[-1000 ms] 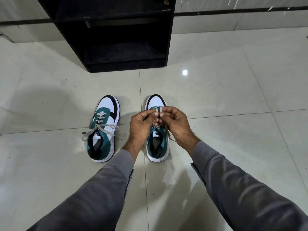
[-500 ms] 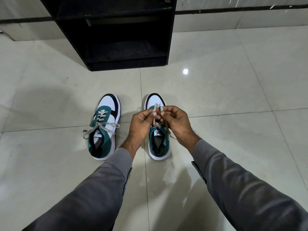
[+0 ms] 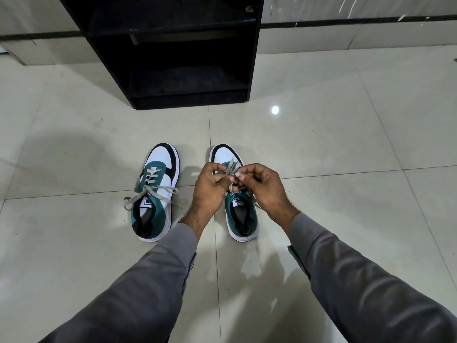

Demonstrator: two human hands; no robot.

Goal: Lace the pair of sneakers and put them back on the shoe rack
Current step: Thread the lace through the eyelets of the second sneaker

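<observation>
Both hands (image 3: 237, 188) pinch the right sneaker's lace (image 3: 232, 169), hiding its eyelets

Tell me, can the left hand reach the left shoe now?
Probably not yet: the left hand pinches the lace of the right shoe. Otherwise the left shoe stands close, unblocked.
</observation>
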